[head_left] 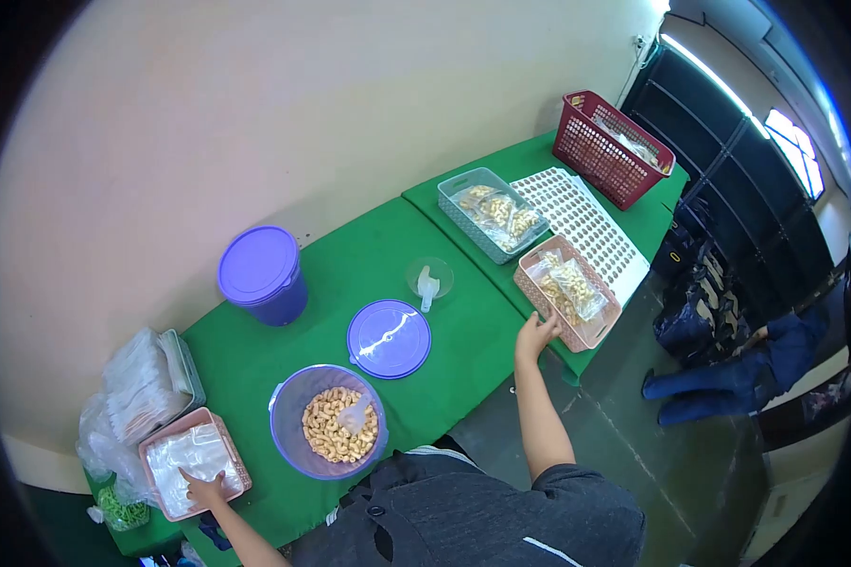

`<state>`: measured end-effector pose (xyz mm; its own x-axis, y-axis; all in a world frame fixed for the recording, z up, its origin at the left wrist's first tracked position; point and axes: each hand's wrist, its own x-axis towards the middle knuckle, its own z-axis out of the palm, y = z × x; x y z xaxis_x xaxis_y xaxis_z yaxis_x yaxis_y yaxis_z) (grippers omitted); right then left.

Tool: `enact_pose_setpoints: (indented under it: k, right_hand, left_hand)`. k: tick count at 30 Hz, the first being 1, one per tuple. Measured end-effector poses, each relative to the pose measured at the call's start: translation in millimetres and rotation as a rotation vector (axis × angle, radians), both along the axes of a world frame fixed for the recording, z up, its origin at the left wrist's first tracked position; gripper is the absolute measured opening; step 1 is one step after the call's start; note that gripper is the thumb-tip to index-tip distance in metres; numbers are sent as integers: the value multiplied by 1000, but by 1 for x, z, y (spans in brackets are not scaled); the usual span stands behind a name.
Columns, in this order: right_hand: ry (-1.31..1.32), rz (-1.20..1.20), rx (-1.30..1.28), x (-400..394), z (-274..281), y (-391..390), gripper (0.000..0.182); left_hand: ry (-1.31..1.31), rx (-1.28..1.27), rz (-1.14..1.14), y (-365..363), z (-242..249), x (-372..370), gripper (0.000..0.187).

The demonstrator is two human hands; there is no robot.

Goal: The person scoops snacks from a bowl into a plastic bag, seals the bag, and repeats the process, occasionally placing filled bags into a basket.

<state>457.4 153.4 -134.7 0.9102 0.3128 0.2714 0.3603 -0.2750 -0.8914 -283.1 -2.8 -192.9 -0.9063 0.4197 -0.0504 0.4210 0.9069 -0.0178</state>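
My left hand [205, 490] is at the lower left, its fingers stretched out over clear plastic bags [191, 455] in a pink basket [242, 465]. My right hand [538, 336] reaches to the near-left side of another pink basket [598, 333], its fingers apart and slightly bent by the wall. Filled bags of pale curved snacks [577, 288] lie in that basket. Between my hands stands a purple tub [282, 430] of loose snacks [329, 423], with a clear scoop [355, 414] resting in them.
Behind the tub are a purple lid [389, 338], a lidded purple container [265, 274] and a small dish with a white scoop [427, 286]. Farther right are a grey-green basket [482, 236], sticker sheets [586, 222] and a red basket [605, 156]. A person [756, 369] stands beyond the table.
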Motion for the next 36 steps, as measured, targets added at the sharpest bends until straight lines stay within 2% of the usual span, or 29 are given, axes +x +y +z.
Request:
enact_pose_setpoints:
  k: [2, 3, 4, 5, 6, 7, 10, 11, 12, 14, 16, 18, 19, 21, 23, 26, 27, 28, 29, 31, 32, 34, 36]
  right_hand:
    - [16, 109, 71, -31, 19, 2, 43]
    - [-50, 171, 53, -44, 28, 2, 42]
    - [-117, 231, 34, -54, 31, 2, 41]
    - [-196, 259, 51, -60, 29, 4, 41]
    - [-196, 266, 53, -67, 33, 6, 41]
    - [-122, 346, 64, -76, 39, 6, 41]
    - [-46, 449, 60, -94, 49, 9, 39]
    - [-53, 491, 64, -98, 51, 10, 38]
    - [-59, 535, 69, -102, 54, 11, 38]
    - [-59, 578, 74, -114, 61, 12, 37]
    - [-56, 620, 77, -130, 69, 12, 36]
    - [-36, 717, 100, -149, 76, 9, 34]
    - [-25, 749, 117, -160, 76, 9, 34]
    - [19, 837, 134, -183, 79, 3, 34]
    - [157, 1026, 152, -208, 75, -5, 35]
    - [366, 1367, 63, -247, 94, -29, 36]
    - [451, 1483, 55, -260, 103, -38, 35]
    - [537, 1598, 47, -270, 111, -46, 35]
    - [538, 1599, 47, -277, 117, -53, 35]
    - [268, 1838, 80, -283, 124, -61, 36]
    - [265, 1835, 80, -281, 123, -60, 36]
    - [487, 1795, -36, -274, 121, -58, 34]
    - [539, 1711, -2, -274, 129, -56, 27]
  left_hand:
    - [-19, 142, 78, 1, 0, -5, 85]
    - [56, 168, 12, -2, 10, 1, 49]
    - [59, 169, 17, -4, 10, -4, 49]
    - [52, 216, -28, -8, 7, -10, 38]
    - [45, 264, -71, -13, 3, -18, 29]
    - [25, 384, -113, -21, -23, -43, 23]
    - [177, 462, -64, -22, -6, -38, 20]
    - [172, 475, -29, -20, 27, -15, 22]
    - [171, 475, -23, -24, 23, -23, 22]
    - [33, 819, -49, -28, 17, -45, 26]
    - [19, 860, -78, -24, 36, -34, 27]
    - [-444, 1374, -3, -21, 37, -38, 33]
    - [-441, 1373, 0, -16, 50, -25, 33]
    - [-898, 1741, 119, -2, 74, 17, 45]
    - [-1101, 1718, -26, 9, 91, 60, 58]
    - [-1409, 1631, 22, 26, 121, 154, 65]
    - [-1562, 1578, -132, 29, 118, 180, 63]
    - [-1623, 1506, -155, 31, 128, 213, 56]
    - [-1706, 1420, -107, 31, 127, 236, 54]
    - [-1700, 1334, -201, 29, 148, 284, 49]
    - [-1703, 1333, -203, 29, 148, 292, 49]
    - [-1686, 1331, -264, 29, 150, 302, 47]
    - [-1647, 1341, -330, 30, 158, 305, 44]
